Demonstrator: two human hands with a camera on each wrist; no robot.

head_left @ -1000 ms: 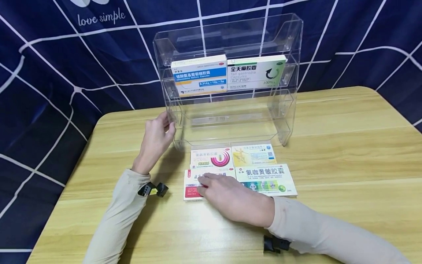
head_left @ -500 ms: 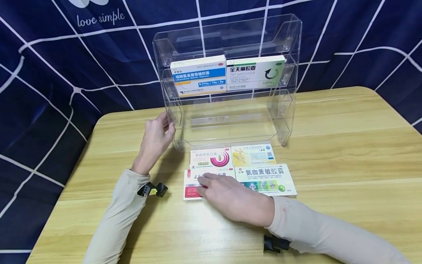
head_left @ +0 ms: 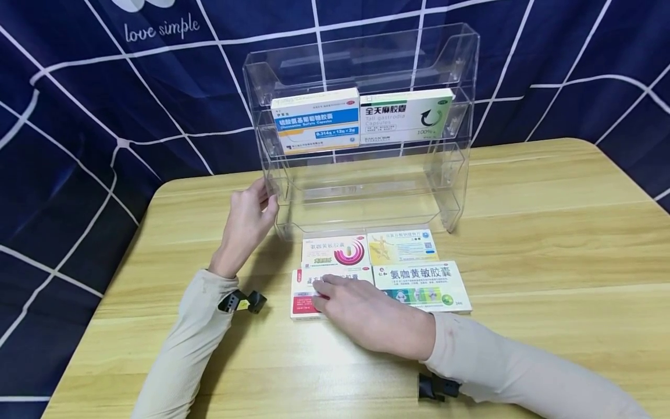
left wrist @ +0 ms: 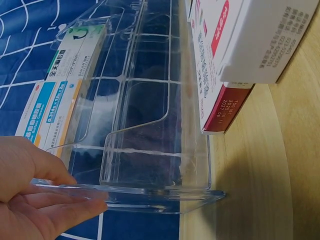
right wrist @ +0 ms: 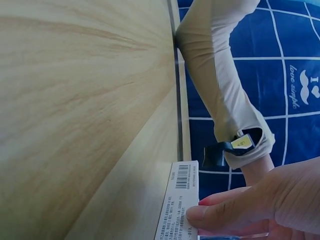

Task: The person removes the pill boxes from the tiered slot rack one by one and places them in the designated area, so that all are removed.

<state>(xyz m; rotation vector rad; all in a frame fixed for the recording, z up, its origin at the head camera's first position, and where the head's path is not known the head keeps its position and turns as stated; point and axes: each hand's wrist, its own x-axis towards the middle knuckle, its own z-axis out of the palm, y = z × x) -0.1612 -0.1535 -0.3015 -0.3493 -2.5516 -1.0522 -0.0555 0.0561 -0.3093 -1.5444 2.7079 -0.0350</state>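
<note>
My left hand [head_left: 248, 221] holds the left side wall of a clear plastic display rack [head_left: 366, 215]. In the left wrist view, my thumb and fingers [left wrist: 80, 210] lie on opposite sides of that clear panel. My right hand [head_left: 366, 311] rests on a red-and-white medicine box [head_left: 303, 302] lying flat on the table and covers part of its front. The right wrist view shows its thumb [right wrist: 197, 215] at the box's white side, with the other fingers partly hidden. Beside it lies a white-and-green medicine box [head_left: 424, 285].
Behind these lie a white box with a pink swirl [head_left: 332, 250] and a yellow-and-white box [head_left: 403, 244], close to the rack's front. A blue-and-white box [head_left: 316, 122] and a green-and-white box [head_left: 408, 116] stand in an upper tier. A dark blue curtain [head_left: 183, 87] hangs behind the wooden table [head_left: 534, 233].
</note>
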